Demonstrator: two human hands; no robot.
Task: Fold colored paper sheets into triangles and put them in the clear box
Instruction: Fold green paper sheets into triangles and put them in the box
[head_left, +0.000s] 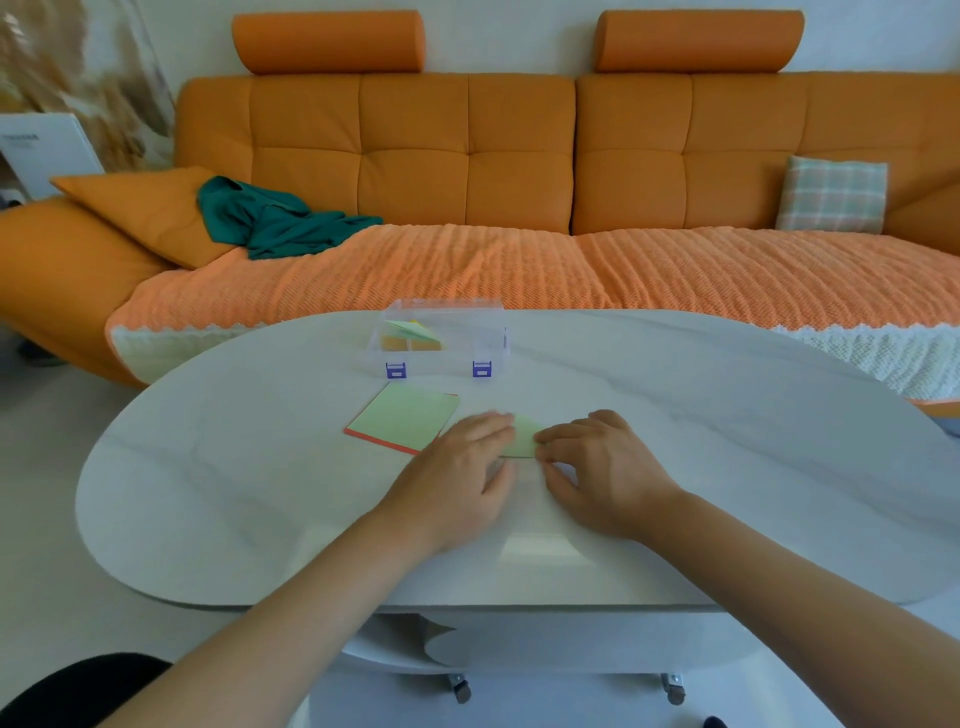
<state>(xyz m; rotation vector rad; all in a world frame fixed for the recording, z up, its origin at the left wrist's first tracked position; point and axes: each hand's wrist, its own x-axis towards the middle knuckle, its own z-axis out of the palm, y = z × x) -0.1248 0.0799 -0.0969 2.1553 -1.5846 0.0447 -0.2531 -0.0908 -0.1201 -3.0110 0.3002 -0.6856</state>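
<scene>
A light green paper sheet (524, 439) lies on the white oval table (260, 467), mostly covered by both hands. My left hand (460, 475) lies flat on its left part with straight fingers. My right hand (597, 470) has curled fingers and pinches the sheet's right edge. A stack of paper sheets (402, 422), green on top with a red edge below, sits just left of the hands. Behind it stands the clear box (441, 338) with purple latches, holding folded green, yellow and orange papers.
An orange sofa (519, 156) runs behind the table, with a teal cloth (270, 221) and a checked cushion (831, 195) on it. The table's near edge is close to my arms. A white carton (41, 150) stands at the far left.
</scene>
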